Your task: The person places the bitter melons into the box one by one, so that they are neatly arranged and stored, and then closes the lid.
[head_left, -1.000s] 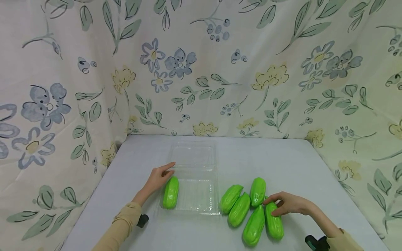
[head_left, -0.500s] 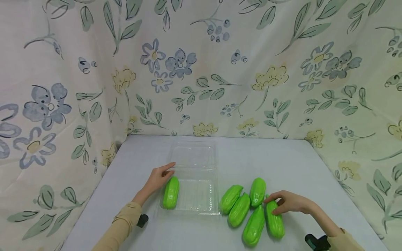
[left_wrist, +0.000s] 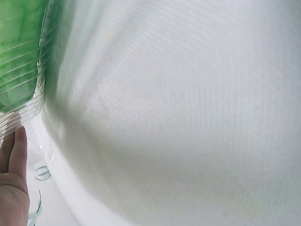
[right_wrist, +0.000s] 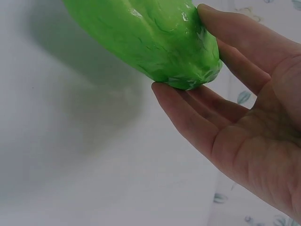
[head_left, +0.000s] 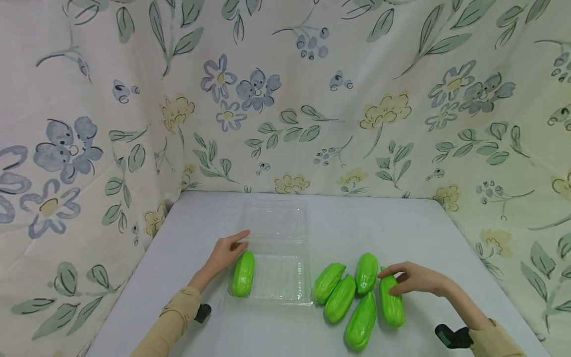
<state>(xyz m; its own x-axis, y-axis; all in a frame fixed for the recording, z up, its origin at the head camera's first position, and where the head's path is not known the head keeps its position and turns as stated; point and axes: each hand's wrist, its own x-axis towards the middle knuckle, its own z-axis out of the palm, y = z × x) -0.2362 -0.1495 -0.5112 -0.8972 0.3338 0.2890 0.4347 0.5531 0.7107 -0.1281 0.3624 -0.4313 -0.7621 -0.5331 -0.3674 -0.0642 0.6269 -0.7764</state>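
Observation:
In the head view, a clear plastic clamshell container (head_left: pixel 290 302) lies unfolded left of centre, with one shiny green gourd (head_left: pixel 243 275) along its left side. My left hand (head_left: pixel 226 254) is at the container's left side near the fold; the left wrist view has its straight fingers (left_wrist: pixel 18 153) touching the ribbed clear wall. On the right, my right hand (head_left: pixel 415 278) pinches the far end of another green gourd (head_left: pixel 392 305). The right wrist view shows thumb and fingers on opposite sides of this gourd (right_wrist: pixel 146 40), which is raised over its shadow.
Several more green gourds (head_left: pixel 340 298) lie close together between the container and my right hand. The container's flat lid (head_left: pixel 274 220) points away from me. Behind the white table (head_left: pixel 357 223) hangs a flowered cloth (head_left: pixel 285 163), which also covers both sides.
My right hand has moved slightly away from me and up, bringing the pinched gourd with it, apart from the neighbouring gourds. The left hand and container have stayed in place.

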